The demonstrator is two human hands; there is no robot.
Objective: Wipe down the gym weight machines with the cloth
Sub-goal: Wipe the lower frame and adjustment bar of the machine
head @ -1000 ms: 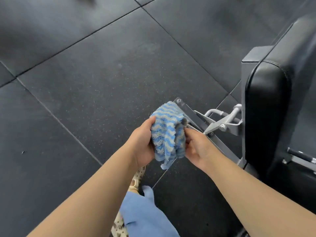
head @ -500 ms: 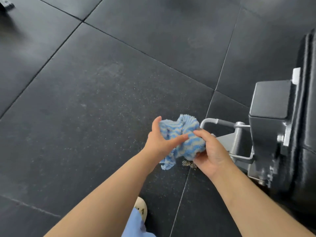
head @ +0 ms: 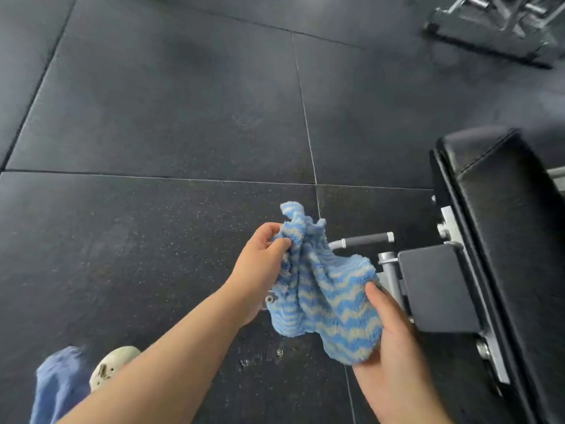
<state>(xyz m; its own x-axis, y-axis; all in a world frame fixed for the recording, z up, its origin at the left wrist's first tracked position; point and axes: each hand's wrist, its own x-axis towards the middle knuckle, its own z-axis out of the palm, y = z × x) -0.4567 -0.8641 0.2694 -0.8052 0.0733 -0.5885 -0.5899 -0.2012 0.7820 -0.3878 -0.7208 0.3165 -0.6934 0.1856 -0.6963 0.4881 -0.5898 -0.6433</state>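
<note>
Seen from above, two bare forearms reach forward over a dark speckled rubber tile floor (head: 153,117), both hands holding a fluffy cloth with wavy blue and pale grey stripes (head: 324,289) in the air between them. The left hand (head: 260,270) grips the cloth's upper left part: its fingers (head: 269,232) are curled tightly inward and the thumb (head: 279,244) presses the bunched fabric against them, so a twisted peak of cloth sticks up above the fist. The right hand (head: 394,347) holds the lower right part, with the thumb (head: 377,296) laid flat on top of the fabric; its other fingers are hidden under the cloth, so how they lie cannot be told. The cloth hangs loosely between the two grips, just left of a black padded weight bench (head: 504,240) with a grey metal frame and a short grey foam-covered handle bar (head: 367,240). At bottom left are a blue trouser leg (head: 58,384) and a cream perforated shoe (head: 113,362). Another metal machine base (head: 495,22) sits at top right.
</note>
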